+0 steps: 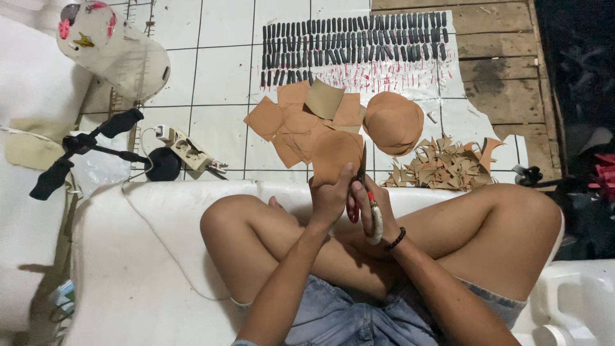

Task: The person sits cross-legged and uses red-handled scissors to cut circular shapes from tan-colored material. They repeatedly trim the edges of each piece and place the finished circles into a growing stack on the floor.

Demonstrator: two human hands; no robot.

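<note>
head view: left hand (330, 198) pinches a tan piece (334, 156) at centre; right hand (375, 208) grips scissors (362, 186) at its 3 o'clock edge. cutting looks underway; next snip likely needs turning the piece.

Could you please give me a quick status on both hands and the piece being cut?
Left hand grips tan piece. Right hand holds scissors, blades at the piece's right edge. Nothing blocking; cut rounds stacked beyond.

Tan leather piece (334, 157), tan offcuts (442, 168), red-handled scissors (362, 198), rows of black strips (353, 40), white tiled floor (218, 77), faded blue denim shorts (339, 317), black bead bracelet (395, 239).
</note>
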